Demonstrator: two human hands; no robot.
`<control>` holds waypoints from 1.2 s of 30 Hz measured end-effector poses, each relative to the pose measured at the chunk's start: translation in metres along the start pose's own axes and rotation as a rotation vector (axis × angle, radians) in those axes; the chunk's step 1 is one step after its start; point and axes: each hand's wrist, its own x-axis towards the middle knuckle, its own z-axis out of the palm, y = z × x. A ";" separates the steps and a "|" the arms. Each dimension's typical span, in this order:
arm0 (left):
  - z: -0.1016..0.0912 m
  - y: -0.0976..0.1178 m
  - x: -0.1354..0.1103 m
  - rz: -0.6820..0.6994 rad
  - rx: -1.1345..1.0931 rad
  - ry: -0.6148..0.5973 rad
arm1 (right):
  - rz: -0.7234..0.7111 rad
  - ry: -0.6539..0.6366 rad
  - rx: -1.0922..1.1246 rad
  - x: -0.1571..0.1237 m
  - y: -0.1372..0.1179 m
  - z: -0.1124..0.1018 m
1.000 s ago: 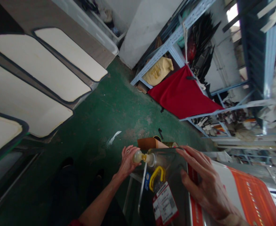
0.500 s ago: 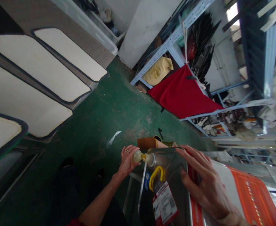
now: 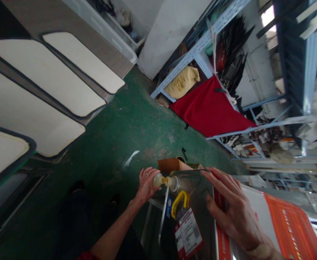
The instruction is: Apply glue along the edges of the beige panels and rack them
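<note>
My left hand is closed around a small translucent bottle with a yellowish neck. The bottle lies sideways, its neck meeting the pale spout of a rectangular metal can. Any liquid passing between them cannot be made out. On the can's top face are a yellow handle and a red-and-white label. My right hand grips the can across its far edge, with fingers spread along the top and side. Orange and white printing covers the can's side.
An orange-brown box sits just behind the can. Pale, dark-edged panels stand at left. A blue metal rack with a red cloth and a yellow sack stands beyond the green floor.
The view has shifted very slightly, and my right hand with the can's edge sits a touch further left. The bottle stays against the spout.
</note>
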 end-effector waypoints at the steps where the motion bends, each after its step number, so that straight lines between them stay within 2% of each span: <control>1: 0.000 0.000 0.000 -0.002 -0.001 -0.002 | 0.000 -0.002 -0.002 0.000 0.000 0.000; 36: 0.005 -0.003 0.000 0.039 0.014 0.014 | 0.002 0.005 0.030 -0.003 0.004 -0.003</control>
